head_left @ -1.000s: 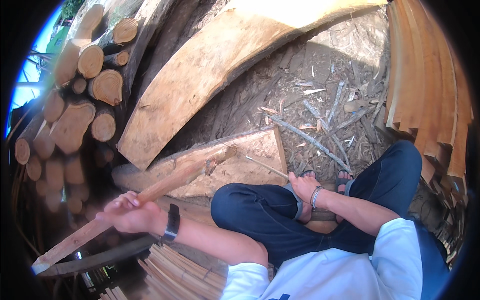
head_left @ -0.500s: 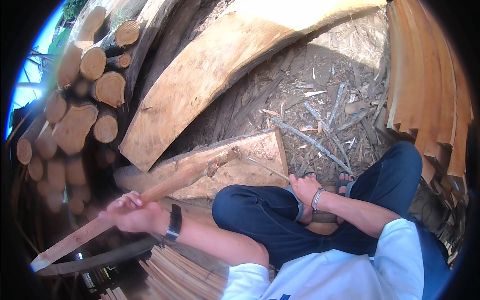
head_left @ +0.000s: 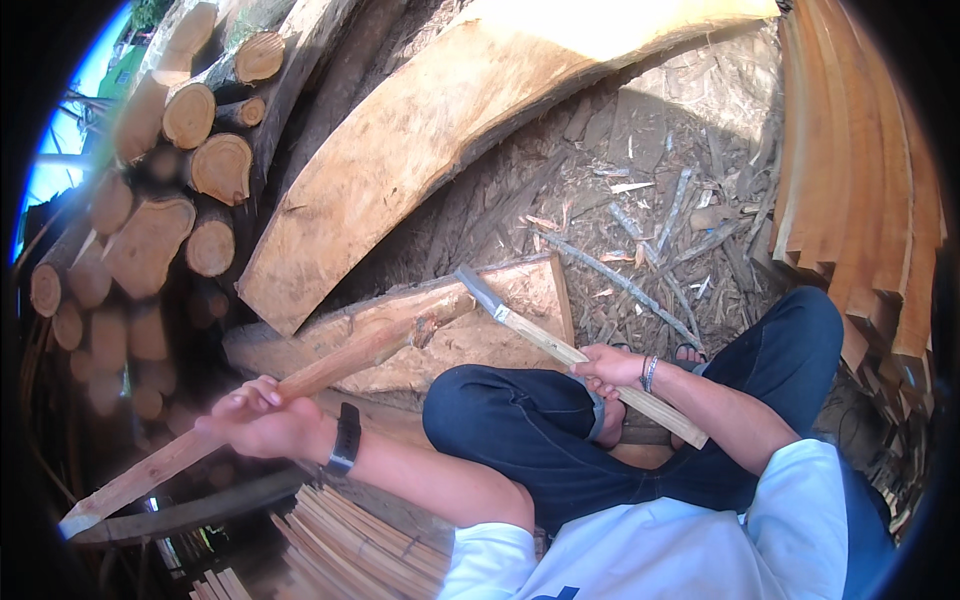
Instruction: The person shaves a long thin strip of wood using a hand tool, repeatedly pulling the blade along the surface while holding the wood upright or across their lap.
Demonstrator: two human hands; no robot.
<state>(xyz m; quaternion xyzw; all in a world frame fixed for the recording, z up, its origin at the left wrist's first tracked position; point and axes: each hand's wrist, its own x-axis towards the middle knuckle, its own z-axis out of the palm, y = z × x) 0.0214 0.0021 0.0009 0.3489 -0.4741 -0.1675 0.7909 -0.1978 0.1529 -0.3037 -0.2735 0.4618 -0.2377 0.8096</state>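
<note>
My left hand [head_left: 255, 420] is closed around a peeled wooden pole [head_left: 345, 368]. The pole slants from the lower left, where its end is cut to a pale taper, up to the thick wood slab [head_left: 520, 300] in front of my knees. My right hand [head_left: 612, 367] grips a long-handled chopping blade [head_left: 550, 343] by its pale wooden handle. Its dark metal blade crosses just beside the pole's far end, over the slab; whether they touch I cannot tell.
A large curved plank [head_left: 400, 150] lies beyond the slab. Cut logs [head_left: 150, 245] are stacked at left, sawn boards [head_left: 850, 150] at right. Sticks [head_left: 620, 275] and wood chips litter the ground. Thin wood strips [head_left: 360, 545] lie at lower left. My legs [head_left: 520, 420] are bent close by.
My right hand has turned the chopping blade, so its metal end and full handle now show. The blade has moved up beside the pole's end. My left hand and the pole stay nearly still.
</note>
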